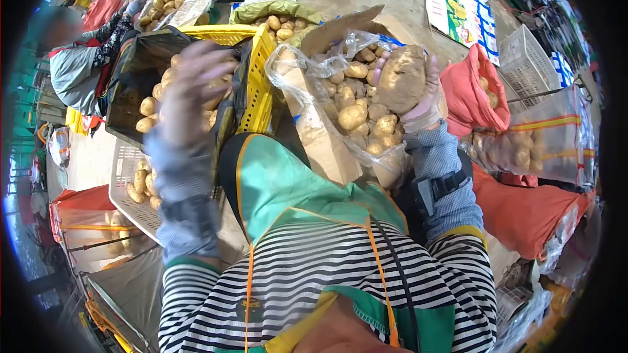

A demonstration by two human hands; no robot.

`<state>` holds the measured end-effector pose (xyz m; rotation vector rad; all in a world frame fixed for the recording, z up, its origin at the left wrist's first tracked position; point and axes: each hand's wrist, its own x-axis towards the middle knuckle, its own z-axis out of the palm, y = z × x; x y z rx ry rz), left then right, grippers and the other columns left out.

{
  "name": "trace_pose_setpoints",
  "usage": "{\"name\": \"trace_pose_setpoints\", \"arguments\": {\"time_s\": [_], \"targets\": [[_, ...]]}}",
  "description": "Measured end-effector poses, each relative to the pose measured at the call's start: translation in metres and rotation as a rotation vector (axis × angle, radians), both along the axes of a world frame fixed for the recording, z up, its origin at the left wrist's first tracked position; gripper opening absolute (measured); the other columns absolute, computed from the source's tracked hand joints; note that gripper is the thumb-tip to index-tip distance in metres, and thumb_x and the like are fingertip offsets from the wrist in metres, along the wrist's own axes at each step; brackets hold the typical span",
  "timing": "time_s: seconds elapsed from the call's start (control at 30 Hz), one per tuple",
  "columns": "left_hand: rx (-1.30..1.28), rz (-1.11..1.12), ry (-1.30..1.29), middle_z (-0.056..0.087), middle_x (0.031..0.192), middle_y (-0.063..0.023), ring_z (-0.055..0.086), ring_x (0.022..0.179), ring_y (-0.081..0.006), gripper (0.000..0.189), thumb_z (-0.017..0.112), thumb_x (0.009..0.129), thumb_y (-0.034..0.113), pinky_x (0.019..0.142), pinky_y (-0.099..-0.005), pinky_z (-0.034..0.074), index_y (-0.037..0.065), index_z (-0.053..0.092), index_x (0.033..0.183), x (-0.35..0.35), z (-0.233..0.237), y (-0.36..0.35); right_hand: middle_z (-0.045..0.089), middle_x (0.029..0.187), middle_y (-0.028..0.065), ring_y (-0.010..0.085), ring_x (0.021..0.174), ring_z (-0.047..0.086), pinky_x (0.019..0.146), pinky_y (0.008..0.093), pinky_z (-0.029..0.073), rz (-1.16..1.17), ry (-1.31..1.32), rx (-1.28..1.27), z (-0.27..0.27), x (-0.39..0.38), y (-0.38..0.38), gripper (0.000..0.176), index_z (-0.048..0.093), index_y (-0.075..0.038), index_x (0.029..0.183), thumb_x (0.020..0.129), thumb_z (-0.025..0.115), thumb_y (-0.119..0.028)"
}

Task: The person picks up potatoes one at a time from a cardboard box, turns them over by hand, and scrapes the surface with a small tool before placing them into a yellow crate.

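The carton (325,137), lined with clear plastic (285,64), stands open in front of the person and holds many potatoes (353,116). Over the carton's right side, the right hand (426,95) grips a big potato (400,80), thumb on one side and fingertips around the other, raised above the rest. To the left of the carton, the left hand (190,85) is over the yellow crate (260,85), its fingers apparently spread; it is blurred, and I cannot tell whether it touches a potato there. That crate has a black liner (127,68) and more potatoes inside. Nearer the person, left of the carton, a white basket (122,171) also holds potatoes. Just beyond the carton is an open green sack (252,12) of potatoes; to its right stand a red sack (466,95) and, farther out, a see-through bag (568,134), both with potatoes in them. Well left of the carton, beyond the yellow crate, is another person (77,78).
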<state>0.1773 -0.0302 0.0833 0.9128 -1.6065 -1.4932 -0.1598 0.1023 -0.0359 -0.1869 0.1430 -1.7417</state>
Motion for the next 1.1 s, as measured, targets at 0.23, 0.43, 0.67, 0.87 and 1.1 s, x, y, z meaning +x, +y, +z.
{"name": "trace_pose_setpoints", "arguments": {"time_s": [0.23, 0.43, 0.67, 0.87, 1.1], "targets": [[0.967, -0.759, 0.424, 0.051, 0.133, -0.0091, 0.053, 0.122, -0.0209, 0.061, 0.062, 0.094, 0.036, 0.085, -0.047, 0.057, 0.005, 0.038, 0.141, -0.19, -0.098, 0.062, 0.053, 0.129, 0.0182, 0.0324, 0.121, 0.052, 0.105, 0.0439, 0.043, -0.068, 0.204, -0.013, -0.008, -0.002, -0.006, 0.058, 0.052, -0.002, 0.128, 0.088, 0.061, -0.042], [0.742, -0.625, 0.349, 0.053, 0.131, -0.0113, 0.054, 0.119, -0.0176, 0.069, 0.07, 0.089, 0.026, 0.1, -0.03, 0.045, -0.006, 0.036, 0.141, -0.204, -0.105, 0.048, 0.048, 0.14, 0.0136, 0.0265, 0.126, 0.049, 0.107, 0.041, 0.04, -0.251, 0.451, 0.068, 0.008, -0.015, -0.013, 0.058, 0.039, -0.002, 0.143, 0.093, 0.052, -0.029], [0.417, -0.498, 0.168, 0.058, 0.123, -0.0095, 0.056, 0.109, -0.014, 0.069, 0.078, 0.08, 0.014, 0.097, -0.0305, 0.046, -0.006, 0.041, 0.135, -0.201, -0.131, 0.044, 0.059, 0.123, 0.0124, 0.0221, 0.113, 0.058, 0.098, 0.0347, 0.046, -0.29, 1.178, 0.294, -0.004, -0.013, -0.017, 0.041, 0.048, 0.0, 0.133, 0.095, 0.055, -0.015], [0.629, -0.501, 0.332, 0.058, 0.124, -0.0023, 0.054, 0.112, -0.0115, 0.064, 0.075, 0.08, 0.007, 0.097, -0.0286, 0.044, 0.002, 0.045, 0.137, -0.2, -0.128, 0.06, 0.065, 0.11, 0.0127, 0.0182, 0.101, 0.062, 0.091, 0.0303, 0.049, -0.412, 1.158, 0.319, -0.004, 0.004, -0.02, 0.029, 0.057, 0.001, 0.12, 0.098, 0.055, -0.018], [0.401, -0.427, 0.308, 0.061, 0.116, -0.0017, 0.056, 0.105, -0.0112, 0.057, 0.075, 0.079, 0.01, 0.093, -0.0275, 0.046, 0.0, 0.05, 0.13, -0.203, -0.134, 0.066, 0.066, 0.104, 0.0129, 0.0183, 0.098, 0.064, 0.086, 0.0297, 0.051, -0.342, 1.12, 0.292, -0.012, 0.004, -0.019, 0.038, 0.054, 0.001, 0.123, 0.104, 0.037, -0.027]]}}
